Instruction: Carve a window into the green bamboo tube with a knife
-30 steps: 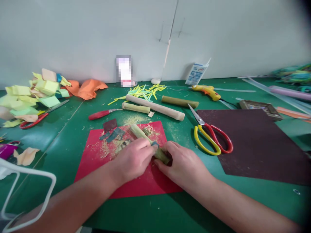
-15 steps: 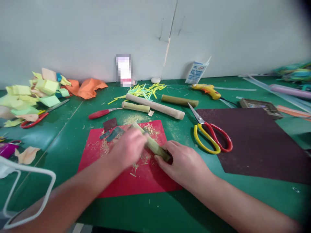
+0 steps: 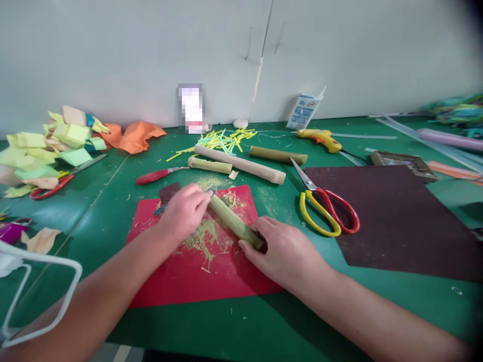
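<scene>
A pale green bamboo tube [image 3: 234,218] lies slantwise over the red sheet [image 3: 181,289]. My right hand [image 3: 279,249] is closed around its near end. At the far end, my left hand [image 3: 188,208] pinches a small dark piece of sandpaper [image 3: 211,192] against the tube; most of that piece is hidden by the fingers. Fine shavings and dust [image 3: 206,236] are scattered on the sheet below. Beside the left hand lie a brown sandpaper piece [image 3: 169,191] and a partly covered grey-blue scrap [image 3: 159,210].
Behind lie a red-handled tool [image 3: 153,177], bamboo pieces [image 3: 241,165], paper strips [image 3: 219,141] and a yellow glue gun [image 3: 320,140]. To the right, scissors [image 3: 328,211] rest beside a dark brown sheet [image 3: 388,221]. Folded papers [image 3: 49,141] pile up at left, above a white frame [image 3: 77,281].
My left hand has slid away and to the left along the bamboo tube, up to its far end. My right hand stays on the near end.
</scene>
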Available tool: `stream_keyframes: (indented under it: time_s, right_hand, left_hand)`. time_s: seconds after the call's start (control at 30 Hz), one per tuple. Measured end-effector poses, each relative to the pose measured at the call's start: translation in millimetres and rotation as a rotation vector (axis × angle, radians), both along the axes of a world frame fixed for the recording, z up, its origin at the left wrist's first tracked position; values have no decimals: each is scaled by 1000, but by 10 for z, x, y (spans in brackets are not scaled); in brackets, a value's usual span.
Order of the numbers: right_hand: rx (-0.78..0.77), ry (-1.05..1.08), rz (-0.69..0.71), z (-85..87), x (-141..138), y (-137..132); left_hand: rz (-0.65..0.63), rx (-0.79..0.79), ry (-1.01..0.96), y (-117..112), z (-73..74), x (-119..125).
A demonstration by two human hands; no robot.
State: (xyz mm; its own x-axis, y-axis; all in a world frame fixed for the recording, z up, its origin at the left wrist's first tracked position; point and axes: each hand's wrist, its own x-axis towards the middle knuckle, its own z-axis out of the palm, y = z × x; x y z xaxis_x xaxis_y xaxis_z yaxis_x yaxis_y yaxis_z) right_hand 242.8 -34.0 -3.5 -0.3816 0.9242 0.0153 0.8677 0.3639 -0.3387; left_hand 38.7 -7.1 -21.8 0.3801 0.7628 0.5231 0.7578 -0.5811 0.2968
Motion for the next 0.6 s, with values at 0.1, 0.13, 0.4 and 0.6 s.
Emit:
stream_keyframes:
  time_s: [0.1, 0.13, 0.4, 0.6]
  right_hand:
    - [-7, -4, 6, 2, 12, 0]
    - [-10, -3, 4, 2, 16, -1]
    - [13, -16, 24, 2, 29, -8]
    - [12, -30, 12, 4, 21, -4]
  left_hand:
    - [-149, -109, 72, -34, 1, 21]
    - [-185, -121, 63, -38, -2, 24]
    - [-162, -125, 69, -18, -26, 6]
    - [-90, -32, 50, -49, -8, 40]
